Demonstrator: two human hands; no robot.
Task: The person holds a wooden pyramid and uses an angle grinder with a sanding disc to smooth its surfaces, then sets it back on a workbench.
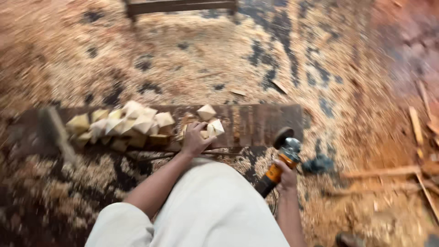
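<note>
A dark wooden plank (256, 123) lies across a sawdust-covered floor. A heap of several pale, roughly cut wooden blocks (123, 126) sits on its left half. My left hand (194, 139) reaches onto the plank and grips a small pale block (215, 129); another block (206, 111) rests just beyond it. My right hand (287, 176) holds an orange and black angle grinder (280, 162) by its body, its disc near the plank's front edge, right of the left hand. The picture is motion-blurred.
My knee in light trousers (206, 210) fills the lower middle. Thin wood strips and offcuts (393, 174) lie at the right. A dark wooden frame (180, 7) stands at the top. A blurred handle-like stick (59, 132) crosses the plank's left end.
</note>
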